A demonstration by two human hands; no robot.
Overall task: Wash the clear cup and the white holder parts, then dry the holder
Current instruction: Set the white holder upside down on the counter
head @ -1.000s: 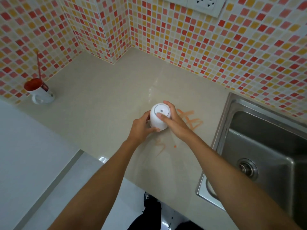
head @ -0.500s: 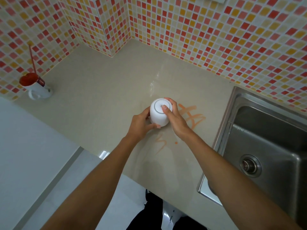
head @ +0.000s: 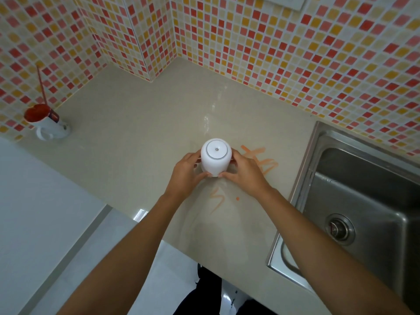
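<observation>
A round white holder (head: pixel 216 156) with a flat top and a small hole in its middle stands on the beige counter (head: pixel 141 137). My left hand (head: pixel 187 173) grips its left side, thumb curled round the lower edge. My right hand (head: pixel 244 172) grips its right side in the same way. Its base is hidden between my fingers. No clear cup is visible.
A steel sink (head: pixel 363 201) with a drain lies to the right. Orange marks (head: pixel 259 159) stain the counter beside and below the holder. A white mug with red contents and a red stick (head: pixel 46 123) stands far left by the tiled wall.
My right fingers have come off the holder's top and moved down to its right side. Both hands now hold it from opposite sides; the holder stays in place.
</observation>
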